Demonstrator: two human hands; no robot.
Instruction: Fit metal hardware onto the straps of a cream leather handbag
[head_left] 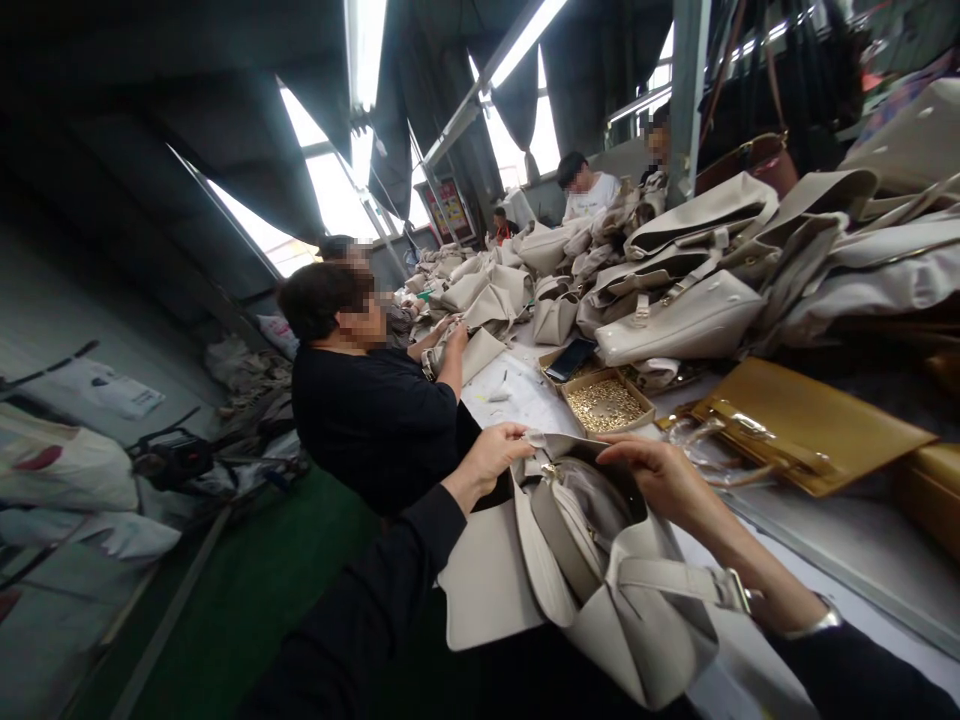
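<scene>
A light grey handbag (645, 620) is held up in front of me at the table's edge, its top gaping and the lining and inner pocket showing. My left hand (496, 458) pinches the bag's far rim by a small tab at its left corner. Further right on the same rim, my right hand (652, 468) grips the edge between thumb and fingers. A strap with a metal buckle (739, 590) hangs over the bag's near side, beside my right wrist. The bag's flap (487, 580) droops to the left. Its underside is hidden.
Beyond the bag, a box of small gold-coloured metal pieces (606, 402) sits near a dark phone (571, 360). A mustard-yellow bag (814, 425) lies at right. Grey bags (686, 315) are heaped along the table. A co-worker in black (367, 420) sits close on my left.
</scene>
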